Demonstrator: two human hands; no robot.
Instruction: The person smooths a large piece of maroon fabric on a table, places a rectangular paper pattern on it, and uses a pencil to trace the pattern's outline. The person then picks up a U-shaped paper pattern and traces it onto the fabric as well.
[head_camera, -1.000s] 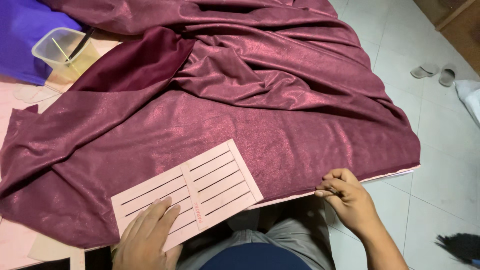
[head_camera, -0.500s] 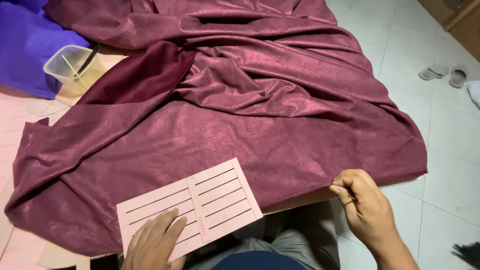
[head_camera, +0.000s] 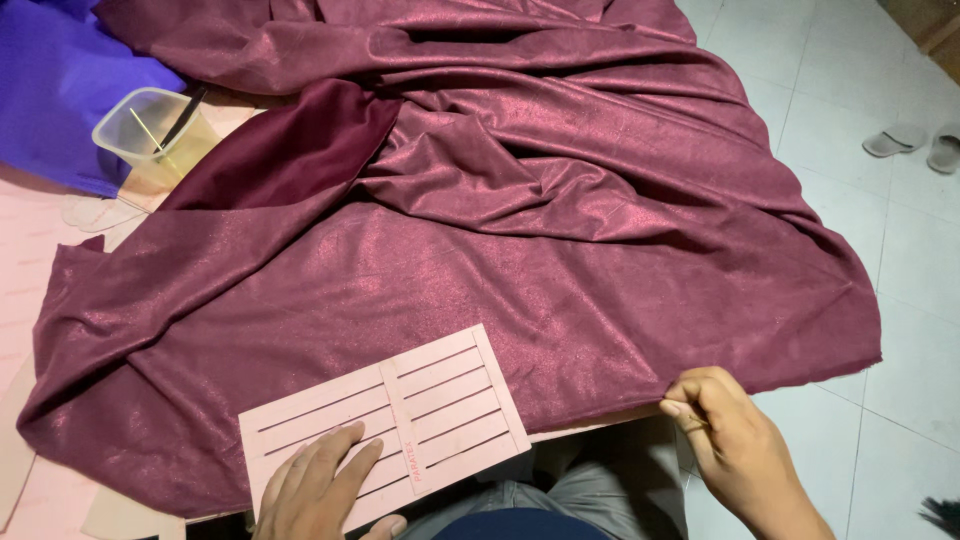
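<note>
— Where is the cloth against your hands?

— The maroon fabric (head_camera: 520, 250) lies spread and rumpled over the worktop (head_camera: 30, 270) in front of me. My left hand (head_camera: 320, 492) lies flat, fingers spread, on the pink slotted template (head_camera: 385, 425), which sits on the near part of the cloth. My right hand (head_camera: 735, 450) is well apart from it, off to the right, fingers pinched shut on the cloth's near hem.

— And the edges — how much room is there?

— The near hem runs along the worktop's front edge, just above my knees. The right corner of the cloth hangs past the worktop over the tiled floor (head_camera: 880, 260). The flat stretch between my hands is smooth; further back the cloth bunches into deep folds.

— Anything else about?

— At the far left a clear plastic tub (head_camera: 150, 135) holding a few thin tools stands beside a blue cloth (head_camera: 60, 90), touching the maroon fabric's turned-back darker side. A pair of grey slippers (head_camera: 915, 147) lies on the floor at the far right, well clear of everything.
</note>
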